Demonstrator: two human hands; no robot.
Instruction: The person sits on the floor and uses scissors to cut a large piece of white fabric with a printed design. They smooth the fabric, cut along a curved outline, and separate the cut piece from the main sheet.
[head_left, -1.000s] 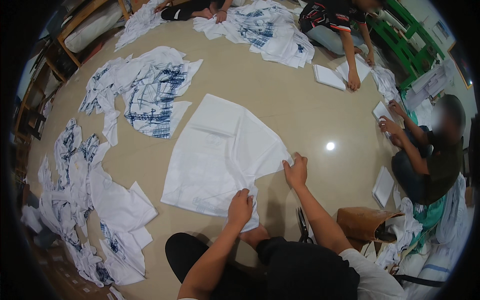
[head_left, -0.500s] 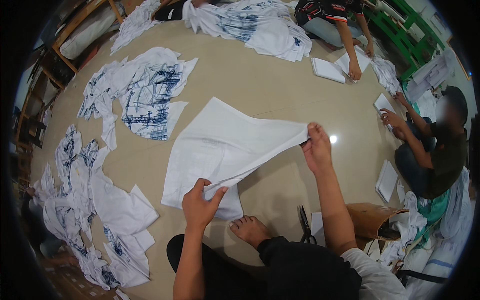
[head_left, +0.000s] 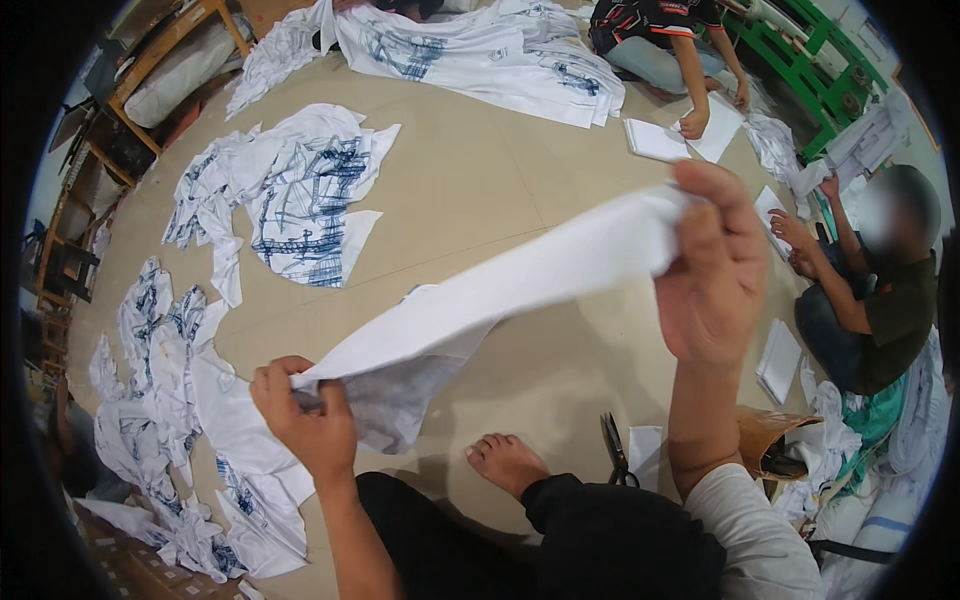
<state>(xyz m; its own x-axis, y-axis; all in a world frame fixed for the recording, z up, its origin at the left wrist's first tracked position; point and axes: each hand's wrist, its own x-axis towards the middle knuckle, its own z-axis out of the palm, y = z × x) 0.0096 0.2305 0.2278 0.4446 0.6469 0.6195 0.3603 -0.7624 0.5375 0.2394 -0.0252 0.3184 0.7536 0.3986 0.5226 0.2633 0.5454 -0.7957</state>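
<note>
A piece of white cloth (head_left: 510, 275) stretches between my two hands, lifted off the floor. Its upper edge slants up from left to right, and the rest hangs below with a grey, shaded inner side. My left hand (head_left: 308, 415) pinches one corner at the lower left. Higher up and closer to the camera, my right hand (head_left: 722, 265) grips the other end, its fingers folded over the fabric. Black-handled scissors (head_left: 617, 455) lie on the floor by my right forearm, beside a small white piece (head_left: 645, 455).
White cloth with blue line prints (head_left: 310, 205) lies in heaps at left and far. Two people (head_left: 870, 290) sit at the right and far right, hands on folded white stacks (head_left: 655, 140). A brown cardboard box (head_left: 765, 440) stands near my right elbow.
My right hand has risen toward the camera and my left has moved left, pulling the cloth up off the floor. At the far side, the printed cloth has been spread wider.
</note>
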